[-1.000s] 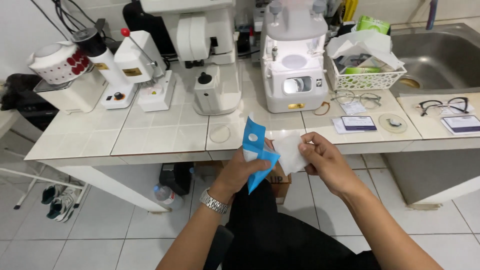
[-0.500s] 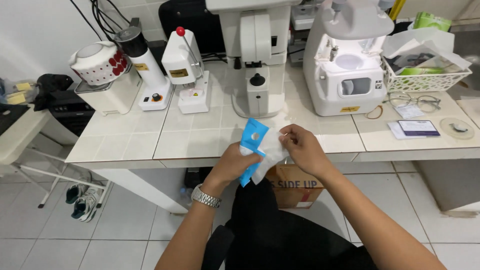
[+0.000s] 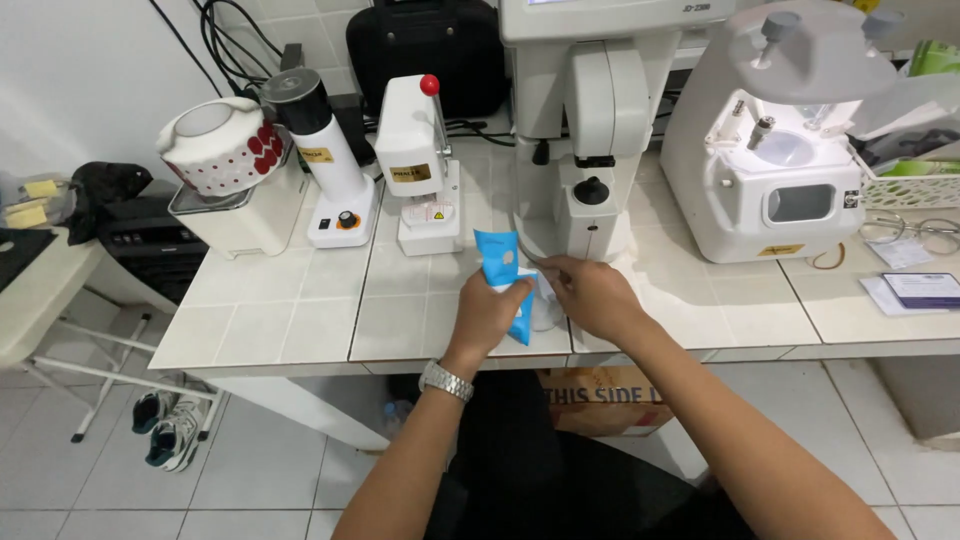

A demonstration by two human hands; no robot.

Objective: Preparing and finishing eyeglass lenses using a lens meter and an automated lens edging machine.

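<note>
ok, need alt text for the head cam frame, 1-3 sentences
Over a white tiled counter, a person's left hand holds a blue packet upright while the right hand pinches something at its edge. Behind stand white benchtop machines, a small press with a red knob and a tape dispenser; the left wrist wears a metal watch.

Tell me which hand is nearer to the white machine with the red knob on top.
Left. The left hand, holding the blue packet, sits just below and right of the red-knobbed machine; the right hand lies farther right, before the tall white instrument.
</note>
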